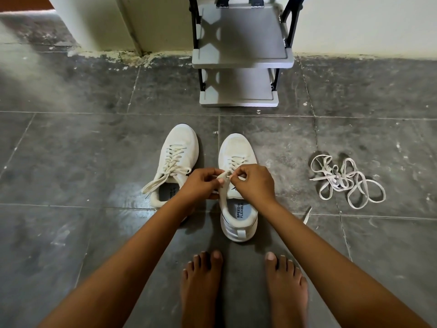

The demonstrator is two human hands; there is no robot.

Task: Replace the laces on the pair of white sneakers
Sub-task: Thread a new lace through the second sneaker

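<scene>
Head view looks down on a dark tiled floor (pixel 71 150) where two white sneakers stand side by side, toes pointing away from the person. The left sneaker (pixel 176 159) is laced up to its top eyelets, and its loose lace ends trail off its left side onto the floor. The right sneaker (pixel 237 147) stands just beside it, a little nearer the person's bare feet (pixel 243 285).

Both hands meet over the upper lacing of the right sneaker. The left hand (pixel 199 184) and the right hand (pixel 255 183) each have their fingers (pixel 236 172) curled in and pinching a pale lace (pixel 224 185), which runs from the pinch down along the left side of the shoe's opening. The knuckles hide the eyelets beneath, so the lace seems to be at the top rows, though I cannot tell which hole it passes through.

A tangled pile of loose laces (pixel 346 181) lies on the floor well to the right of the shoes. One pale lace end (pixel 308 215) shows beside the right forearm.

Beyond the sneakers a grey shoe rack (pixel 238 63) with black side struts stands against the pale wall (pixel 366 22).
</scene>
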